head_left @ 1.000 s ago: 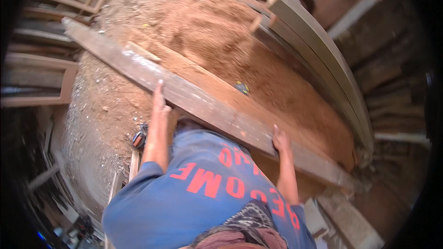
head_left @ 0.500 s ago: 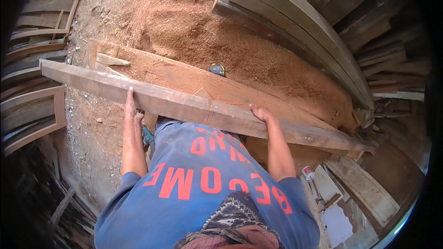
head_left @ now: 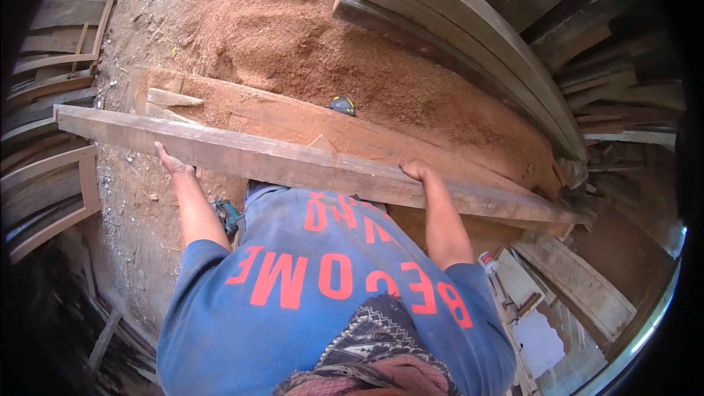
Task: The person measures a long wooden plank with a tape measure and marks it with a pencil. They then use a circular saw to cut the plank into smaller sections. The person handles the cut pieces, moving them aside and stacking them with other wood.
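Beam (head_left: 293, 162) across both hands

Ahead of the torso (head_left: 293, 330), the right hand (head_left: 416, 169) grasps it; the left hand (head_left: 174, 161), straight-fingered, touches its near face (whether gripping, one cannot tell). It slants far left to near right, sawdust (head_left: 293, 37) beyond.

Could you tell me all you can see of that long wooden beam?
The long wooden beam is squared, brown and weathered-looking, with a paler top and darker near side. It slants from the left to the lower right, in front of the person's blue shirt. The right hand grips its top edge; the open left hand appears against its near side. What supports its right end is unclear.
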Available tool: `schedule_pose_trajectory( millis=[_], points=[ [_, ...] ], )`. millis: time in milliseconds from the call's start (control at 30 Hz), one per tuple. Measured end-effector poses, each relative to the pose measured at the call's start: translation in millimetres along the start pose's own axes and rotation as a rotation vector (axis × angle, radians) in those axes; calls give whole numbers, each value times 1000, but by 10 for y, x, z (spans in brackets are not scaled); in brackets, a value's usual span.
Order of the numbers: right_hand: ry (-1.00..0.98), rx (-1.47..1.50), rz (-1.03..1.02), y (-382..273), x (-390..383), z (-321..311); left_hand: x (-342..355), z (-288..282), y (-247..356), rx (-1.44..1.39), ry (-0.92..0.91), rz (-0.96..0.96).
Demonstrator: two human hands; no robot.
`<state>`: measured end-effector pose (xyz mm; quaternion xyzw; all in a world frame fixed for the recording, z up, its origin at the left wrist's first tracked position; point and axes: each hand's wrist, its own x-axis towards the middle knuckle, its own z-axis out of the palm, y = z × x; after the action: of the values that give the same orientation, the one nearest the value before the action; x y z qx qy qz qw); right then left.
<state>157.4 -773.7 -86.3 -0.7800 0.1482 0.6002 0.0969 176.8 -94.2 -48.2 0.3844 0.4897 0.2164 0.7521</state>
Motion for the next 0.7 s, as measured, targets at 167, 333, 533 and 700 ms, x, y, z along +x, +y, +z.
schedule_pose_trajectory(
  millis=[167, 333, 533, 700],
  points=[
    [-46, -24, -48, -58, -89, 14, 116, -79, -31, 2, -6, 26],
    [-89, -33, 14, -63, 34, 169, 190, -149, 92, 69, 17, 24],
    [-137, -32, -29, -51, 168, 267, 62, -58, 196, 176, 80, 8],
    [-148, 26, -156, 102, 320, 424, 174, -62, 185, 249, 100, 88]
  ],
)
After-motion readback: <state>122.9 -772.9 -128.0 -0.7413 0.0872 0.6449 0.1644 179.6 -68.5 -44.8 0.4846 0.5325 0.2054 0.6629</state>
